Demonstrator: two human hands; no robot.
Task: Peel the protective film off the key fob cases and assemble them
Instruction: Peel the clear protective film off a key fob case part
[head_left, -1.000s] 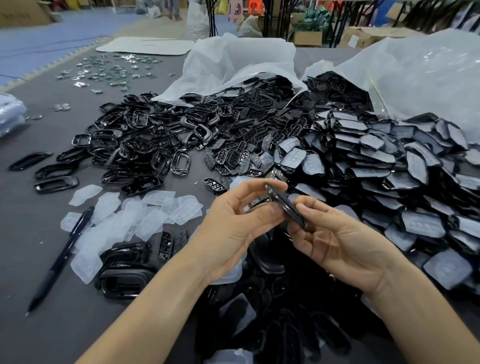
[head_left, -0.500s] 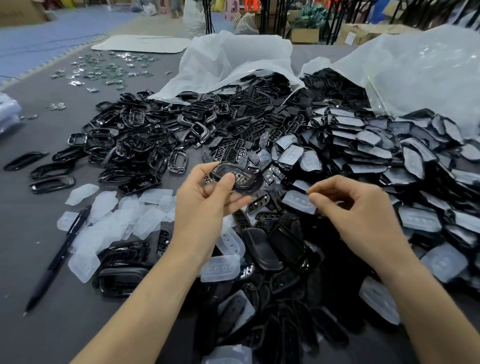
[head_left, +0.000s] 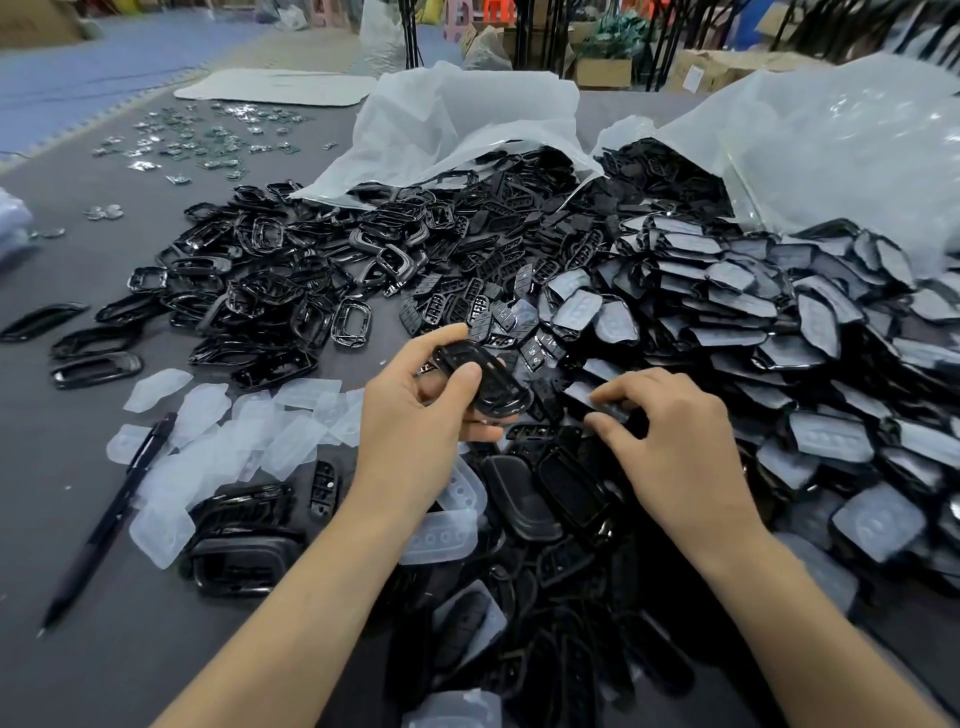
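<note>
Black pen (head_left: 105, 524) lying diagonally on grey tabletop (head_left: 104, 675), left; flat white sheet (head_left: 275, 85) at far edge; cardboard boxes (head_left: 605, 73) beyond.

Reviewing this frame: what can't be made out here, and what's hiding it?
Head view, right hand: grip or mere touch on the film-covered piece unclear; its fingers cover the contact.
Head view, black case in left hand: underside hidden by palm and thumb.
Head view, white bag: contents deep inside covered by plastic.
Head view, shiny bits far left: too small to identify.
Head view, pen: blurred.
</note>
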